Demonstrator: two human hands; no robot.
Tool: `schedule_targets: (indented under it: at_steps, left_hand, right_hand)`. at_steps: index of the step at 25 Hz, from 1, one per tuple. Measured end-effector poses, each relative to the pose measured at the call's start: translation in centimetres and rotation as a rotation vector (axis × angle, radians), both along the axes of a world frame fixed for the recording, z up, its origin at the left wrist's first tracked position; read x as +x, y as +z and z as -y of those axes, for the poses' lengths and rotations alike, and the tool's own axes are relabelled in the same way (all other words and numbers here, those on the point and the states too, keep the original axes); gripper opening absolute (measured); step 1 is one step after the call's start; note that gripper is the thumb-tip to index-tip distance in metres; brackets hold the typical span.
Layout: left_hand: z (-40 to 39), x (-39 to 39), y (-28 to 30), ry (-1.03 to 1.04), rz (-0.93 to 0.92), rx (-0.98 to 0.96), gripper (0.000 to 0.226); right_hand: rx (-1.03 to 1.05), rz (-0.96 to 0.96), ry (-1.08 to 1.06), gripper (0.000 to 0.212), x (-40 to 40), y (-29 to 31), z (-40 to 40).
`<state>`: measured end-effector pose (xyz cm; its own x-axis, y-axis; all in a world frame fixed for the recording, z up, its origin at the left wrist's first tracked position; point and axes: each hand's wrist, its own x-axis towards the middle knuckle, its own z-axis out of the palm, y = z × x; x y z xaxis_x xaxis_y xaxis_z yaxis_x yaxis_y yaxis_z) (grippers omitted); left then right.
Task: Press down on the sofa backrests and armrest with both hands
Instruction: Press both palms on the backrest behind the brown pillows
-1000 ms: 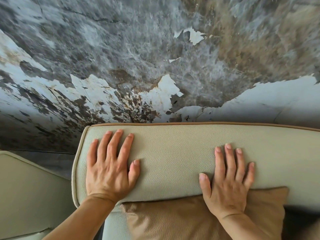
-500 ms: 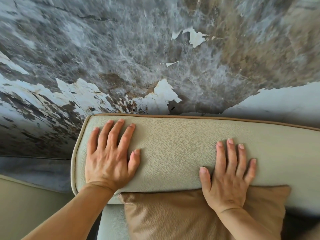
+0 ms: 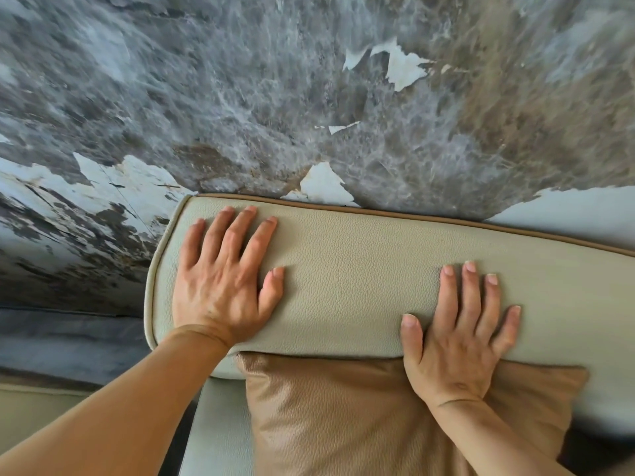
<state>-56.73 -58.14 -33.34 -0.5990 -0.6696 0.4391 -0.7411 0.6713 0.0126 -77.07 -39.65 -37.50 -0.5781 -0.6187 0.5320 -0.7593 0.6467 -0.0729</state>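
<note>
Currently both palms are pressing flat on the beige backrest running across the middle against the wall: left hand at its left end, right hand further right above the tan cushion, fingers spread. Armrest and other backrests are probably still remaining.

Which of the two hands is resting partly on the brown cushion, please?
The right hand: its heel overlaps the top edge of the brown cushion, its fingers on the beige backrest. The left hand lies wholly on the backrest.
</note>
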Motion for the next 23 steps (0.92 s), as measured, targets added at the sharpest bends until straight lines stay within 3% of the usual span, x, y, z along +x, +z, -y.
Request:
schedule_targets:
  at_steps: [17,23]
  left_hand:
    - [0.9,-0.5,-0.5,-0.043,-0.007,0.031,0.061]
    - [-0.1,0.2,1.4,-0.027,0.087,0.198,0.066]
  right_hand:
    - [0.098,0.065,-0.027,0.071,0.2,1.0,0.3]
    - [0.327,0.225,-0.025,0.073,0.5,4.1,-0.9]
